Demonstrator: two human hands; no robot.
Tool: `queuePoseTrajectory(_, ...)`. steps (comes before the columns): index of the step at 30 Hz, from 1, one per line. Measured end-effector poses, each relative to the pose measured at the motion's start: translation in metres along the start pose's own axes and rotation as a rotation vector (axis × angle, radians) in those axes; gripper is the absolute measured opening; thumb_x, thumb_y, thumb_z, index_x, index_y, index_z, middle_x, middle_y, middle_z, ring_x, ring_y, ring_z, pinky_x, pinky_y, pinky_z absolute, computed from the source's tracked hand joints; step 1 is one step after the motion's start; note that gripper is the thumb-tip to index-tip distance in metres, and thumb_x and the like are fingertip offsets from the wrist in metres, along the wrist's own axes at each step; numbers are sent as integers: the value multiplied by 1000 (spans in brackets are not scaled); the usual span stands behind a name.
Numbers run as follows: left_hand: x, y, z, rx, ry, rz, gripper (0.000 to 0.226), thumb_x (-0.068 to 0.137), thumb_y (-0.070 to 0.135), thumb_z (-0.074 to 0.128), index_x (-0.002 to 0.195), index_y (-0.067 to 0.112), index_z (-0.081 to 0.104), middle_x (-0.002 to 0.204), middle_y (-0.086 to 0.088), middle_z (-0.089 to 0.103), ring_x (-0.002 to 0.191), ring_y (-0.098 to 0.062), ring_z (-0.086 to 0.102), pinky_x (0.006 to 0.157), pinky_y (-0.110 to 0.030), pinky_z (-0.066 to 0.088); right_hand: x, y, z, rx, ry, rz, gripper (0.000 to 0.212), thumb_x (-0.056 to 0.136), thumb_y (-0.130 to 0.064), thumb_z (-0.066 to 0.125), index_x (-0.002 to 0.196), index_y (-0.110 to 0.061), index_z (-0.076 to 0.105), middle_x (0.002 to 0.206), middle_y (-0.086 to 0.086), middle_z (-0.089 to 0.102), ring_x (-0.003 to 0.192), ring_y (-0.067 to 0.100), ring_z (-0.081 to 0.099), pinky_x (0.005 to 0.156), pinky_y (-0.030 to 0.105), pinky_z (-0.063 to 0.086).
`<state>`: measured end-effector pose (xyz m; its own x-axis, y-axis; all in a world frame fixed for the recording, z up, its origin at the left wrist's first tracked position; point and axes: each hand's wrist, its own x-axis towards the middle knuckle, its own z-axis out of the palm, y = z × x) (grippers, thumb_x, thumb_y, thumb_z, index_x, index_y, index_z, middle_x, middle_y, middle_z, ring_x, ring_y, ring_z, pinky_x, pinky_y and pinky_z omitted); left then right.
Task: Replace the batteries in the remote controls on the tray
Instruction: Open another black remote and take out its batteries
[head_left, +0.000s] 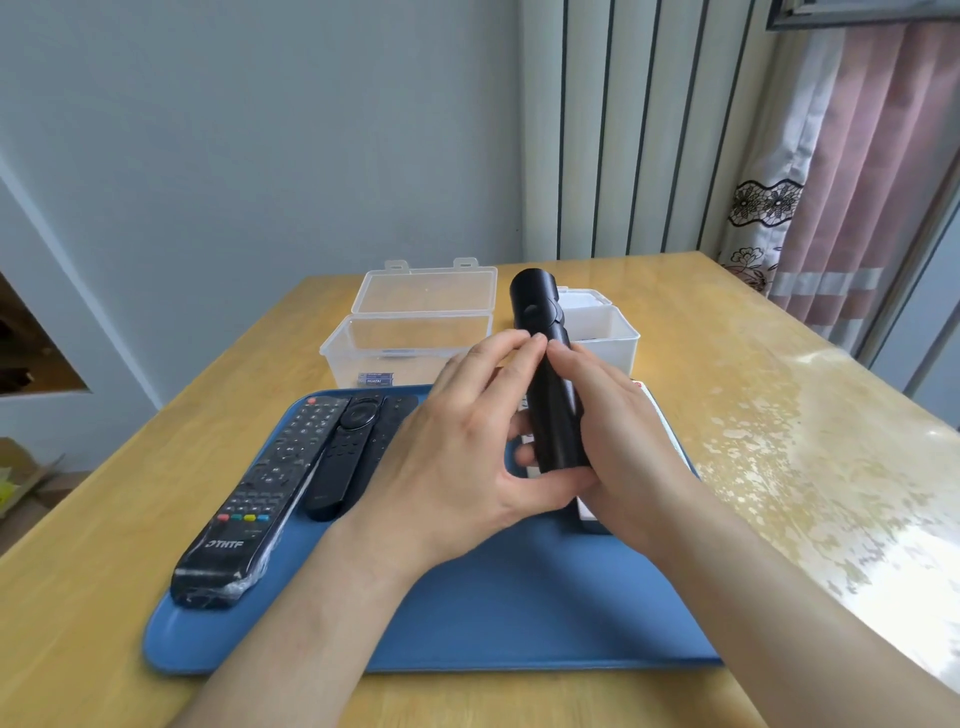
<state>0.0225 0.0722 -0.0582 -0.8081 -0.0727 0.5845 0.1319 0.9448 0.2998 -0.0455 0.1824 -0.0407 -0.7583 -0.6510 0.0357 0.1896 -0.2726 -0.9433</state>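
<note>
Your left hand and right hand both grip one black remote, tilted up, over the blue tray at the near edge of the table.

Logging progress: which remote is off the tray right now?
The smooth black remote, held tilted up by the left hand and right hand. The three others lie flat, buttons up, at the tray's left end.

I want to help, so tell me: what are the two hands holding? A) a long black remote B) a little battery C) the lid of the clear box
A: the left hand and right hand both grip a long black remote, raised above the blue tray.
</note>
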Motion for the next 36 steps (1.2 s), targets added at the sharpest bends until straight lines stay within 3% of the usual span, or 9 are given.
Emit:
queuePoseTrajectory(4,1,1,1,82,33,16,84,70,62,59,137,13,50,142,3,42,124,-17,47,92,-37,51,0,1,1,41,-23,20,20,100,-23,49,104,-16,67,84,4,72,63,16,67,61,34,56)
queuePoseTrajectory(10,-1,6,3,141,-37,20,83,72,62,51,141,17,48,147,2,46,129,-14,48,102,-30,45,-2,-4,-4,112,-10,27,18,100,-18,48,96,-12,65,61,-5,68,55,10,66,49,22,51)
queuePoseTrajectory(14,0,5,1,181,-8,-19,79,69,67,49,134,23,55,146,6,48,132,-12,41,94,-35,51,-1,1,-1,50,0,46,16,99,-22,49,96,-14,63,59,0,63,50,16,61,46,25,49)
queuePoseTrajectory(17,1,4,-4,87,14,-77,75,59,67,56,126,33,59,151,10,37,134,-10,31,94,-32,46,0,4,0,24,2,54,17,100,-25,48,103,-15,61,64,2,63,49,20,58,46,25,46)
queuePoseTrajectory(20,2,3,-9,-85,-31,-154,85,49,64,66,129,47,43,157,15,17,142,2,14,102,-25,36,-1,7,3,-29,-29,10,22,102,-27,44,109,-16,62,70,-1,70,55,19,60,53,26,48)
queuePoseTrajectory(23,2,-4,-12,-233,-80,-210,114,45,55,79,142,53,20,158,24,-3,146,3,1,108,-33,39,-2,10,7,-85,-69,-48,23,103,-25,43,111,-19,63,72,-3,70,65,19,60,67,38,45)
queuePoseTrajectory(26,2,-7,-14,-286,-116,-258,128,42,51,84,144,57,8,156,30,-10,146,2,11,107,-38,41,-2,12,8,-143,-90,-70,24,104,-26,40,114,-17,60,67,-4,66,61,15,59,66,40,41)
queuePoseTrajectory(30,1,-10,-15,-245,-120,-260,125,42,56,81,146,53,13,159,24,-1,142,8,18,106,-35,43,0,16,6,-168,-90,-5,25,105,-29,40,112,-12,57,64,2,64,61,18,60,59,33,42)
queuePoseTrajectory(36,1,-12,-19,-246,-160,-331,121,40,54,82,144,56,21,158,25,13,135,15,26,102,-27,46,-2,15,3,-266,-139,68,19,104,-28,39,115,-21,52,69,7,66,59,26,60,53,28,47)
